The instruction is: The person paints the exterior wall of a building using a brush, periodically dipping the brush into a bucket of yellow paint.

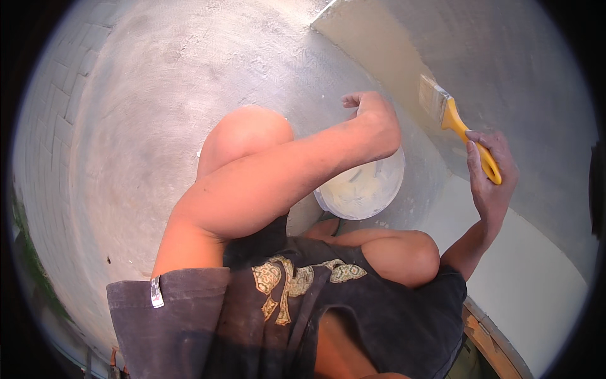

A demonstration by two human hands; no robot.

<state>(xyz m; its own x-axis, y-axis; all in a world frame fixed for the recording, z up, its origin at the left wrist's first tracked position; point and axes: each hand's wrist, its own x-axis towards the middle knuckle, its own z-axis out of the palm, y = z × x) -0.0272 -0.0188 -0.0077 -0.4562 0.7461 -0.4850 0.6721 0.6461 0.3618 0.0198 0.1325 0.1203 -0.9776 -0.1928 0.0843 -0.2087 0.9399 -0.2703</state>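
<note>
My right hand (492, 161) is closed round the yellow handle of a paintbrush (456, 120). The brush's pale, paint-covered bristles rest at or very near the grey wall (505, 76), beside a lighter beige band (379, 50) along the wall's foot. My left hand (374, 114) hangs bent at the wrist over the floor, its visible fingers apart and nothing seen in them; part of it is hidden behind the wrist. Below that wrist stands a round white bucket (369, 189) with cream-coloured paint in it, partly covered by my left forearm.
Rough grey concrete floor (151, 126) spreads to the left, ending at paving blocks (60, 95). A pale wall section (524, 278) is at lower right, with a wooden piece (489, 341) near it. My bent knees (249, 129) flank the bucket.
</note>
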